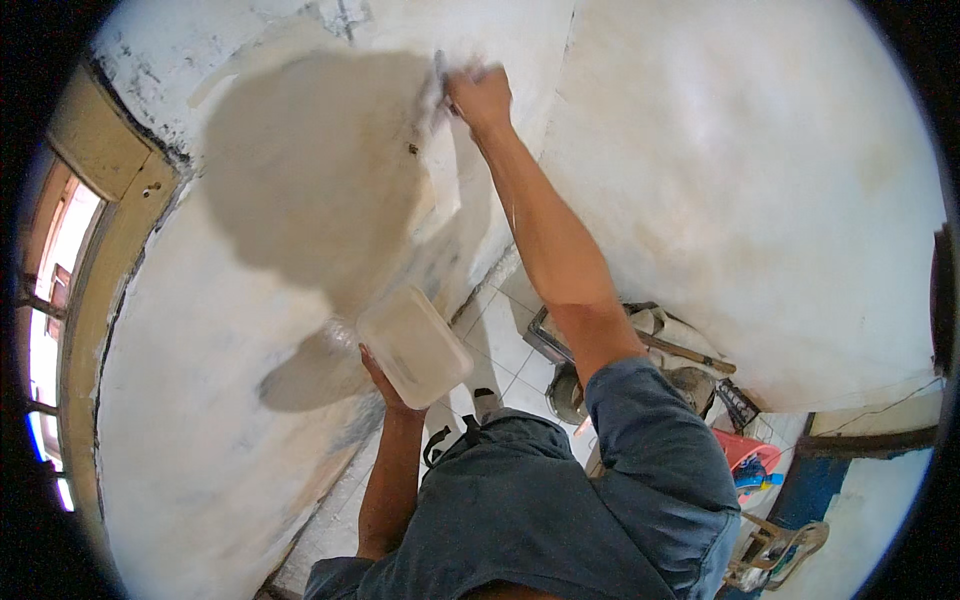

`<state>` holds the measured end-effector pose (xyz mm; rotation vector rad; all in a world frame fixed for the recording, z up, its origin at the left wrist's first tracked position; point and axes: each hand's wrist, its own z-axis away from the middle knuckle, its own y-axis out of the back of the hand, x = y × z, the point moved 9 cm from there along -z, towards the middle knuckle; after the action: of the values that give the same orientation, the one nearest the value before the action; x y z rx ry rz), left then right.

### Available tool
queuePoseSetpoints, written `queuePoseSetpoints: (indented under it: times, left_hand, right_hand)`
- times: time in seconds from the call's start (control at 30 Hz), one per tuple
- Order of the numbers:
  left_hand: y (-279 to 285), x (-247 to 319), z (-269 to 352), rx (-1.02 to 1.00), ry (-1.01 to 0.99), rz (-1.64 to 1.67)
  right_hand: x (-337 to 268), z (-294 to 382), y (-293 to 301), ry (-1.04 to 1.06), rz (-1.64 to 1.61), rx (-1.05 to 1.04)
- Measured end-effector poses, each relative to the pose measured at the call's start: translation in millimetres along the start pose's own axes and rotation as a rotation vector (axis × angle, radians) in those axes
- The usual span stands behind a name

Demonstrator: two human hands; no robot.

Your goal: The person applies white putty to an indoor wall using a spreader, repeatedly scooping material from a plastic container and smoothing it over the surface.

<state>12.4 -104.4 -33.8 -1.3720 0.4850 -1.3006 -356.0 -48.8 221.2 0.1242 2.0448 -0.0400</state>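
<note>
My left hand (391, 386) holds a pale rectangular plastic tub (415, 349) from beneath and the side, its open top facing me. Smears of a whitish substance seem to line the inside. Up near the corner of the room, my right hand (484, 94) grips a thin grey flat-bladed tool (439, 79), held at the wall. Motion blurs both the fingers and the blade, so the exact kind of tool is unclear. The plastered wall (195, 360) is off-white and patchy, with dark stains near its top; shadows of my head and arm fall across it.
On the left is a yellowish window frame (112, 262) with bars. A second wall (735, 187) meets the first at the corner. On the tiled floor (495, 326) stand a bucket (564, 394), a wooden-handled tool (694, 352), a pink basin (742, 448) and a brown chair (780, 551).
</note>
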Motion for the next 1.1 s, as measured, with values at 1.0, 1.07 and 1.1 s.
queuePoseSetpoints:
  times: [1.0, 1.07, 1.1]
  left_hand:
    - [25, -2, 1, 0.109, -0.044, 0.083]
    - [22, -3, 0, 0.117, -0.040, 0.068]
    - [23, -1, 1, 0.121, -0.045, 0.070]
  right_hand:
    - [251, 188, 34, -0.790, -0.354, -0.213]
    - [250, 180, 30, -0.761, -0.413, -0.219]
    - [245, 179, 26, -0.763, -0.412, -0.226]
